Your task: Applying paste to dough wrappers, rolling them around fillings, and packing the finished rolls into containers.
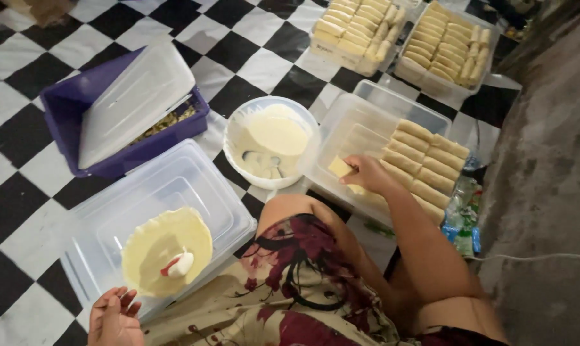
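Now right hand (367,173) pinching roll (340,167), left hand (114,317) open

Soft, even indoor light, probably from overhead; shadows are faint. Mild glare sits on the clear plastic lid (136,102). Slight softness overall, with the dim right edge murky.
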